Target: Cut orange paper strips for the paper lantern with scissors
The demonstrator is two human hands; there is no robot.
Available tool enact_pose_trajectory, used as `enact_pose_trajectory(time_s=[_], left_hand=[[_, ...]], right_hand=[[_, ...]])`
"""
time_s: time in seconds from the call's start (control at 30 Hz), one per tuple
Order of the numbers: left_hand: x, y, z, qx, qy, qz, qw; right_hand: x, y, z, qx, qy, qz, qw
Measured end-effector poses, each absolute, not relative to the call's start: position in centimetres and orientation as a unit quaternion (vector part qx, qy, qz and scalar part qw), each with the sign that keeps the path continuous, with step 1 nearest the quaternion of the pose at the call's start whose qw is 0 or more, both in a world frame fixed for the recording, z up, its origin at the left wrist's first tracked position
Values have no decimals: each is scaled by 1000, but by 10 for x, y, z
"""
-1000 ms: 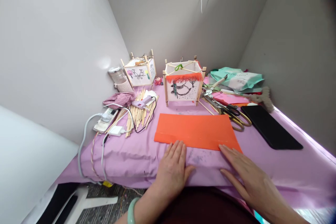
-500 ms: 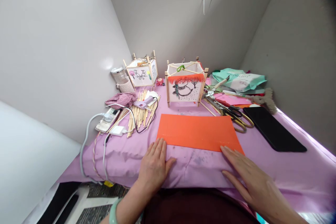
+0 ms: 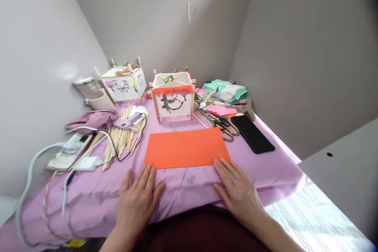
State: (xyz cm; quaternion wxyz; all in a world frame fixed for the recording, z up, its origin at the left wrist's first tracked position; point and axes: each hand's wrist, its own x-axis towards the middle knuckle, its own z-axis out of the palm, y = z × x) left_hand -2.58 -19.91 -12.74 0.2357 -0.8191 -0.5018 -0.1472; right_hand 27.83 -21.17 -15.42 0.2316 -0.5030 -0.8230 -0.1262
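The left hand (image 3: 137, 199) lies flat, palm down, fingers straight and close together on the purple tablecloth (image 3: 265, 173), holding nothing. The right hand (image 3: 238, 191) lies the same way, fingers slightly spread and empty, its fingertips touching the near right corner of the orange paper sheet (image 3: 186, 147). That sheet lies flat just beyond both hands, its near left corner right at the left fingertips.

Beyond the sheet stands a square paper lantern (image 3: 174, 98) with an orange fringe and wooden posts; a 2nd lantern (image 3: 122, 84) stands farther left of it. Ahead of the left hand lies a heap of bamboo sticks (image 3: 122, 136) with a lilac glue gun (image 3: 128, 120) on top, and farther left a white power strip (image 3: 69, 151) with its cables. Ahead of the right hand lies a black phone (image 3: 252, 139), with scissors (image 3: 221, 124) just left of it.
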Motion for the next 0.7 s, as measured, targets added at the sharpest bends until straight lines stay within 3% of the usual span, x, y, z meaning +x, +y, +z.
enact_pose_trajectory(time_s=[0.37, 0.57, 0.7], left_hand=[[-30, -197, -128, -829, -488, -176, 208], [-42, -174, -110, -757, -590, -278, 19], [-42, -159, -100, -695, -669, -260, -44]], right_hand=[[289, -219, -157, -541, -795, -104, 253], [305, -201, -139, -611, -716, -8, 339], [309, -176, -131, -655, -704, -39, 272]])
